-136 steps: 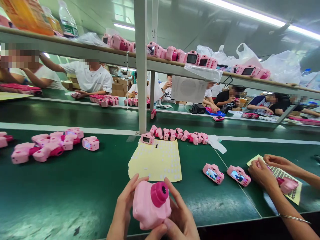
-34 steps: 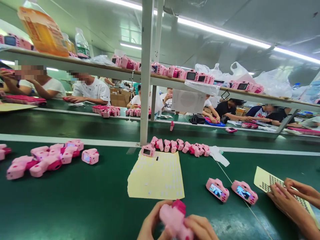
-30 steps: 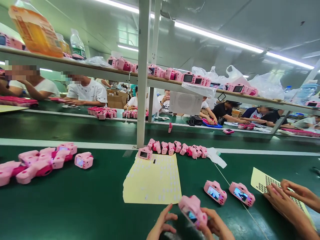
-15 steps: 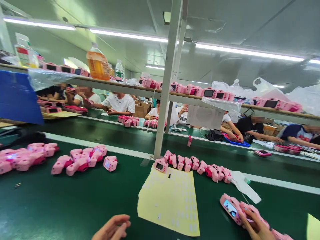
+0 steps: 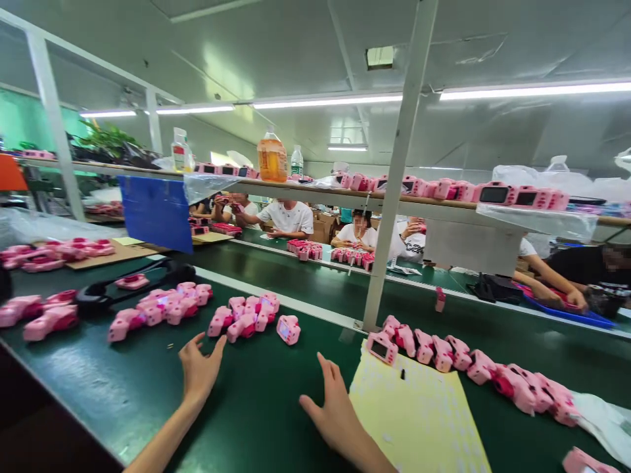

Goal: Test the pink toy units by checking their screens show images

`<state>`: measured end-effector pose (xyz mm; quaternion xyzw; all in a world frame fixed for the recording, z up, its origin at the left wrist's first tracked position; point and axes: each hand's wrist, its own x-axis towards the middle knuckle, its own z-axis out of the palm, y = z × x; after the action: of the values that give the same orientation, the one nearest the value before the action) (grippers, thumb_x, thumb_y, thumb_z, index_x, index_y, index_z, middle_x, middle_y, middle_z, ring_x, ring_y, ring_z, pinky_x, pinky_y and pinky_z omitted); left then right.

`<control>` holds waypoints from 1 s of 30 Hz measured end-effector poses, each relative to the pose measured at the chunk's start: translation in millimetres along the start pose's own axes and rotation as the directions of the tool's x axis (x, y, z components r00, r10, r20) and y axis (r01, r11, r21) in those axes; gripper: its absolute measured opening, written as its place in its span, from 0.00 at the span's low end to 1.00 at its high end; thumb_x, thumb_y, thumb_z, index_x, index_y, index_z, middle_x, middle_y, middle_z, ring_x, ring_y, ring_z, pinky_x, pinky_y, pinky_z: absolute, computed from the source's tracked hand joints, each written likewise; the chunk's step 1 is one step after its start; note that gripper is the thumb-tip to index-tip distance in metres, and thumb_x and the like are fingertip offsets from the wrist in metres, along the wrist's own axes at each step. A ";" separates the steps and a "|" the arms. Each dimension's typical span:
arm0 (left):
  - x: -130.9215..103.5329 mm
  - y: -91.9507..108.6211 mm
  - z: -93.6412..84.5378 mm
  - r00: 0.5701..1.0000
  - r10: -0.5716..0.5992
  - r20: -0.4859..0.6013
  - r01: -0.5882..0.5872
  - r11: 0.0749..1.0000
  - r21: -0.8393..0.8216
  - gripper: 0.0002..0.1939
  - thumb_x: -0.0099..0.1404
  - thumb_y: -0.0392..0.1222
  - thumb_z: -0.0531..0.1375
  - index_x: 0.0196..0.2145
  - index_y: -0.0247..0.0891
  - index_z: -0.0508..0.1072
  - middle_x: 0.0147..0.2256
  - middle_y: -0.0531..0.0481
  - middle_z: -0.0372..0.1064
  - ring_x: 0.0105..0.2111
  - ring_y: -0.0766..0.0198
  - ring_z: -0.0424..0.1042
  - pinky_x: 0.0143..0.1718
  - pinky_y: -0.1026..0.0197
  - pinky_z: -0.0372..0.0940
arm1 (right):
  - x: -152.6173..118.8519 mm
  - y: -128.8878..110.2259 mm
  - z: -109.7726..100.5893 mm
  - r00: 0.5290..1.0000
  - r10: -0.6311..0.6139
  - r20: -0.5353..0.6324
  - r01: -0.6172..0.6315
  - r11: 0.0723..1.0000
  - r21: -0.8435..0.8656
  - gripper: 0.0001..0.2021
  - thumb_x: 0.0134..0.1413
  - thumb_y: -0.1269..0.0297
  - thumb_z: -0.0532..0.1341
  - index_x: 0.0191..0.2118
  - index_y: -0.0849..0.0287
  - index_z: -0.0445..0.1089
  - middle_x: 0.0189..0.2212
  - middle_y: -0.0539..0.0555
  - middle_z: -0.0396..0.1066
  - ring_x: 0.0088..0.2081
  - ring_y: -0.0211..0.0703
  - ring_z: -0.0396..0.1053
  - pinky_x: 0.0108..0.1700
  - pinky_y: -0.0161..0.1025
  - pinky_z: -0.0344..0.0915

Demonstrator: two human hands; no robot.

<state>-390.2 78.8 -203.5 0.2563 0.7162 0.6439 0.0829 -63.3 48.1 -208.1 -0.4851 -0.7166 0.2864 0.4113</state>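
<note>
My left hand (image 5: 201, 368) reaches over the green table with thumb and fingers apart and nothing in it. Just beyond its fingertips lies a cluster of pink toy cameras (image 5: 244, 316). To the right of that cluster a single pink toy camera (image 5: 288, 330) stands with its screen lit. My right hand (image 5: 331, 404) is stretched forward, empty, its thumb spread from the fingers. It hovers beside the left edge of a yellow sticker sheet (image 5: 419, 420). One toy camera with a dark screen (image 5: 382, 348) rests at the sheet's top corner.
A row of pink toy cameras (image 5: 461, 353) runs rightward behind the sheet. More cameras (image 5: 165, 305) and a black strap (image 5: 93, 295) lie to the left. A white post (image 5: 401, 164) rises from the table's back edge, supporting a shelf (image 5: 315, 192). Co-workers sit across the conveyor belt.
My right hand has let go of the toy cameras at the right and moved left. My left hand has reached forward toward the camera cluster. The view has turned left.
</note>
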 end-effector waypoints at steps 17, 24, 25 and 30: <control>180.7 9.5 74.2 0.793 -0.137 0.593 0.280 0.947 -0.156 0.17 0.73 0.47 0.64 0.56 0.40 0.73 0.56 0.43 0.73 0.49 0.52 0.77 0.48 0.45 0.75 | 190.1 36.6 135.7 0.958 0.268 0.099 -0.243 0.580 0.778 0.21 0.70 0.49 0.60 0.58 0.59 0.72 0.58 0.59 0.73 0.58 0.53 0.73 0.62 0.59 0.67; 178.5 -2.4 111.2 0.644 -0.104 0.758 0.304 0.944 -0.128 0.17 0.73 0.47 0.64 0.55 0.38 0.74 0.54 0.43 0.74 0.48 0.52 0.77 0.48 0.46 0.75 | 252.3 32.0 162.9 0.957 0.150 0.248 -0.289 0.558 0.778 0.17 0.69 0.54 0.64 0.55 0.60 0.73 0.54 0.58 0.74 0.53 0.50 0.75 0.56 0.55 0.72; 173.9 -3.0 117.6 0.634 -0.091 0.768 0.296 0.946 -0.132 0.17 0.73 0.47 0.64 0.55 0.38 0.74 0.54 0.44 0.74 0.48 0.52 0.77 0.48 0.46 0.75 | 258.3 29.7 164.9 0.956 0.130 0.262 -0.289 0.565 0.773 0.16 0.69 0.55 0.64 0.54 0.60 0.73 0.54 0.57 0.75 0.52 0.50 0.75 0.55 0.54 0.73; 145.9 1.8 143.7 0.641 -0.016 0.767 0.217 0.963 -0.161 0.17 0.72 0.47 0.65 0.54 0.37 0.75 0.53 0.45 0.75 0.48 0.51 0.78 0.47 0.46 0.75 | 265.5 20.5 165.0 0.964 0.082 0.255 -0.251 0.610 0.751 0.16 0.69 0.55 0.64 0.54 0.60 0.73 0.54 0.57 0.75 0.52 0.50 0.76 0.53 0.53 0.74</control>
<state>-449.9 274.4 -193.5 0.4433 0.5477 0.5514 0.4466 -247.8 300.9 -224.0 -0.2942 -0.5105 0.6503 0.4795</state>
